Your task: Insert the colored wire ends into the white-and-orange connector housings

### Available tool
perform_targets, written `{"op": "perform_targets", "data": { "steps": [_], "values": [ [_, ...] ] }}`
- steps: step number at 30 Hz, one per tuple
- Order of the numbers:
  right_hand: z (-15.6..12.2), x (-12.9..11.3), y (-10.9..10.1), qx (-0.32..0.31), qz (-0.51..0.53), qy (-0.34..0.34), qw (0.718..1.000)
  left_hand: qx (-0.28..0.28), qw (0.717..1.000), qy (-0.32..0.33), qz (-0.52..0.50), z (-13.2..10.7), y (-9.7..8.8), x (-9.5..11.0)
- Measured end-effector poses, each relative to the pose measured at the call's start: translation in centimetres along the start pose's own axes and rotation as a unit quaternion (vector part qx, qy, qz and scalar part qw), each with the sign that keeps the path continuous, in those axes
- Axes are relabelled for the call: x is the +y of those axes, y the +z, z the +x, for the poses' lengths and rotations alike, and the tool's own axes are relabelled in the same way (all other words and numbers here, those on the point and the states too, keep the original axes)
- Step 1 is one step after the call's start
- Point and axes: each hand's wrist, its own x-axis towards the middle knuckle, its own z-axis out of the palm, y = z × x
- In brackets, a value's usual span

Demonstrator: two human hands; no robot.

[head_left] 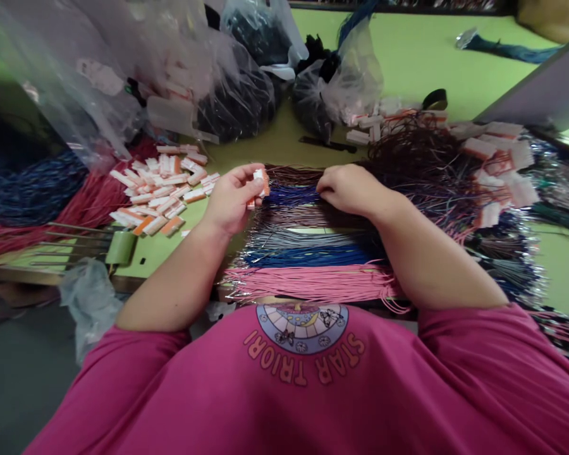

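My left hand (236, 197) is closed around a small white-and-orange connector housing (262, 182), held between thumb and fingers. To its left lies a heap of similar connector housings (164, 189). My right hand (348, 189) has its fingers pinched together over the purple-blue wires (294, 194); whether a single wire sits in the pinch is hidden. Sorted bundles run crosswise in front of me: brown wires (294, 173) farthest away, then grey wires (308, 239), blue wires (303, 256) and pink wires (308, 283) nearest my body. Shiny metal tips show at their left ends.
Clear plastic bags with dark contents (237, 101) stand at the back. On the right are tangled dark wires (408, 148) and more white-and-orange housings (497, 151). A green block (121, 248) with metal rods sits at the left front edge, near red wires (99, 196).
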Motion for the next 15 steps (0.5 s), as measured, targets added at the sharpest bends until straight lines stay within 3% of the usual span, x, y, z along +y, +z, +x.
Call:
{"op": "perform_targets", "data": {
  "steps": [2,6,15],
  "values": [
    [0.2,-0.6,0.9,-0.029,-0.052,0.02,0.998,0.003,1.0,-0.003,0.001,0.0,-0.1,0.0],
    [0.5,-1.3,1.5,-0.009,-0.128,0.02,0.992,0.008,1.0,0.001,0.011,0.1,-0.2,-0.1],
    [0.1,-0.9,0.9,-0.02,-0.143,0.027,0.989,-0.005,1.0,-0.019,0.018,-0.5,0.4,0.3]
  ]
}}
